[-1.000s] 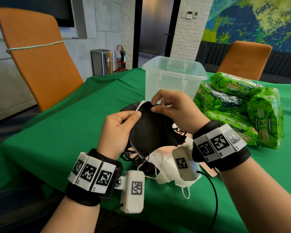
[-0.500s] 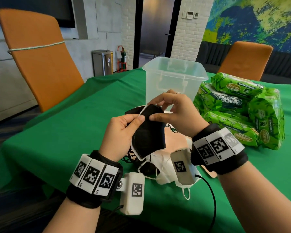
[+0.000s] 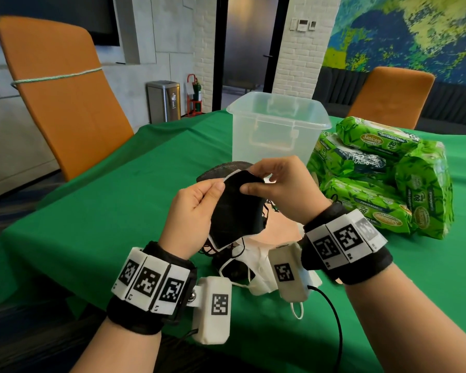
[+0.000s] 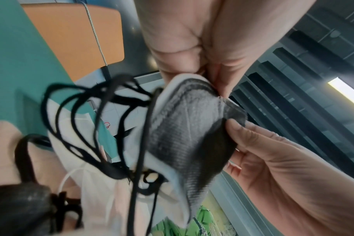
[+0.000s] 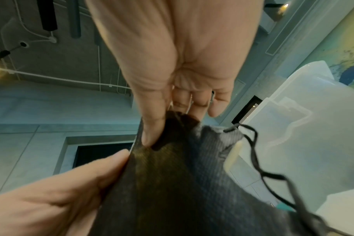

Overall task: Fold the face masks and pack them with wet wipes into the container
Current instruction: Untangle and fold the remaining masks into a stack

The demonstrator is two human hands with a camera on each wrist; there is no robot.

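A black face mask (image 3: 237,208) is held up over the table, folded in half, with both hands on its top edge. My left hand (image 3: 197,203) pinches its left side between thumb and fingers; in the left wrist view the black mask (image 4: 192,135) shows its grey lining and dangling black ear loops (image 4: 87,121). My right hand (image 3: 277,184) pinches the upper right corner, thumb on the black mask (image 5: 172,183). Below lie more masks: white ones (image 3: 261,278) and another black one (image 3: 226,168). The clear plastic container (image 3: 277,130) stands open behind. Green wet wipe packs (image 3: 374,179) are stacked at the right.
The table wears a green cloth (image 3: 119,205). An orange chair (image 3: 59,98) stands at the left edge, a second orange chair (image 3: 390,95) at the far right. A black cable (image 3: 336,319) runs off the near edge by my right wrist.
The black mask has been folded narrower, its two halves brought together. Both hands stayed at its top edge and shifted slightly toward each other.
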